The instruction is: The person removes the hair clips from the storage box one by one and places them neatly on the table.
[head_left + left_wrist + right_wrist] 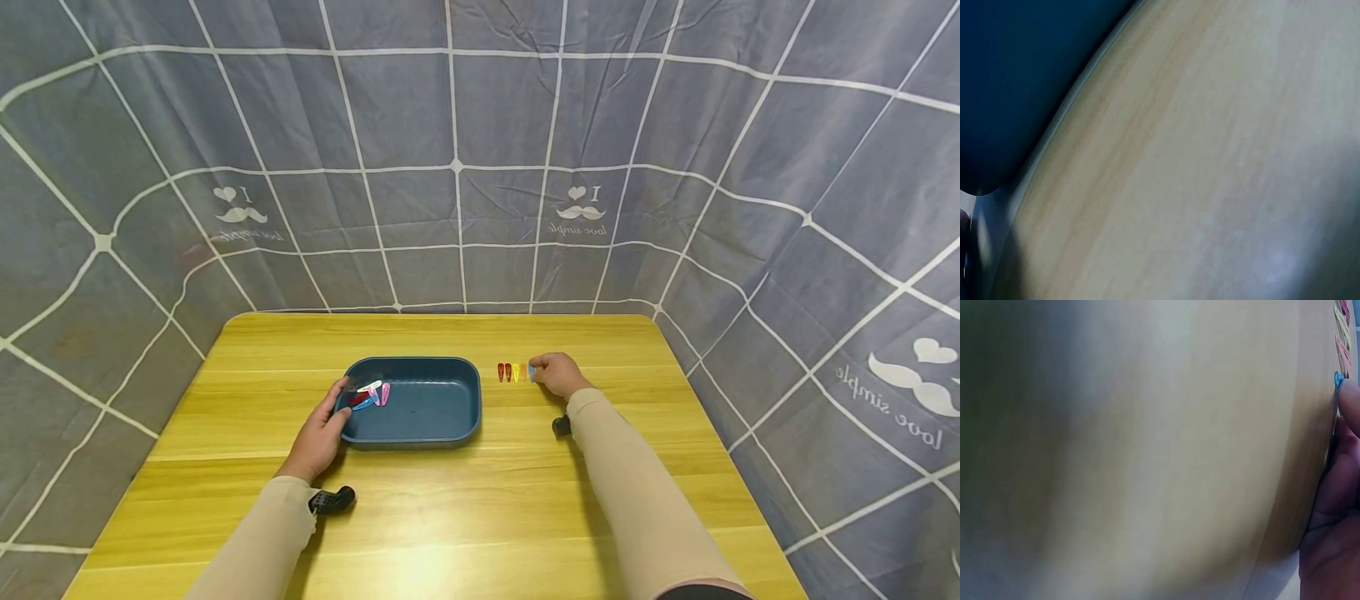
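Note:
My left hand point(317, 437) grips the left end of a dark blue tray point(420, 439), its thumb at the rim. Several snap hair clips lie in the tray's left part, among them a white clip point(370, 387), a pink clip point(386, 393) and a blue one point(366, 403). To the tray's right, my right hand point(558, 375) pinches a blue hair clip point(532, 372) down at the table. That clip stands at the right end of a row with two red clips point(501, 372), a yellow clip point(516, 372) and an orange clip point(523, 372). Fingers partly hide the blue clip.
Everything stands on a wood-grain table point(450, 517). A grey curtain point(502, 108) with white grid lines hangs behind the table and along both sides. Each wrist carries a small black camera point(333, 500).

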`<state>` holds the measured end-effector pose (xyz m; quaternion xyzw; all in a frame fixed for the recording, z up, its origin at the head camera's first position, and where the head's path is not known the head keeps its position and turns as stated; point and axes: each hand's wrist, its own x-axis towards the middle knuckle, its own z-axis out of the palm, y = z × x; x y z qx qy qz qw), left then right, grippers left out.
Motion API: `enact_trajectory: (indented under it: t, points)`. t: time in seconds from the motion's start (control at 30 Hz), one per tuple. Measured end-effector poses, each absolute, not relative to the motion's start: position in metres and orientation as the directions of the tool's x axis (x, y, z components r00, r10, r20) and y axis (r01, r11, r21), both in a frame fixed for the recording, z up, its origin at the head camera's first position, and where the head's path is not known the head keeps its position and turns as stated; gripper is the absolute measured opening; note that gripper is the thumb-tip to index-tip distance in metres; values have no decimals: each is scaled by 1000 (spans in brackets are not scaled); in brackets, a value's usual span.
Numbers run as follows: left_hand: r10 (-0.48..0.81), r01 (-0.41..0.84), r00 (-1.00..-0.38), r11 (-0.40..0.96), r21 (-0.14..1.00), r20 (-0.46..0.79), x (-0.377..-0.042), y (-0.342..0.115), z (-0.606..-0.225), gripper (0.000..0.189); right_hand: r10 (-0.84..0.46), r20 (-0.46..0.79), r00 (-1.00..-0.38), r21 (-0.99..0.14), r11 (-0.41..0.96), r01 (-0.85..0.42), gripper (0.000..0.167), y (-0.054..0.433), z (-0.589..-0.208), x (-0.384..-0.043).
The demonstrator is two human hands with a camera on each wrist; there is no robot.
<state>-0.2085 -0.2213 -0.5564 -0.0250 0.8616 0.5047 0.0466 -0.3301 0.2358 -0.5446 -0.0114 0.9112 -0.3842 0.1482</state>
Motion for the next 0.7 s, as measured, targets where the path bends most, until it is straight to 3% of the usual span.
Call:
enact_trajectory:
  t: [0.7]
  points:
    - [12, -82, -995, 493, 866, -101, -208, -222, -557, 60, -133, -257, -957, -705, 703, 91, 39, 237, -545, -328]
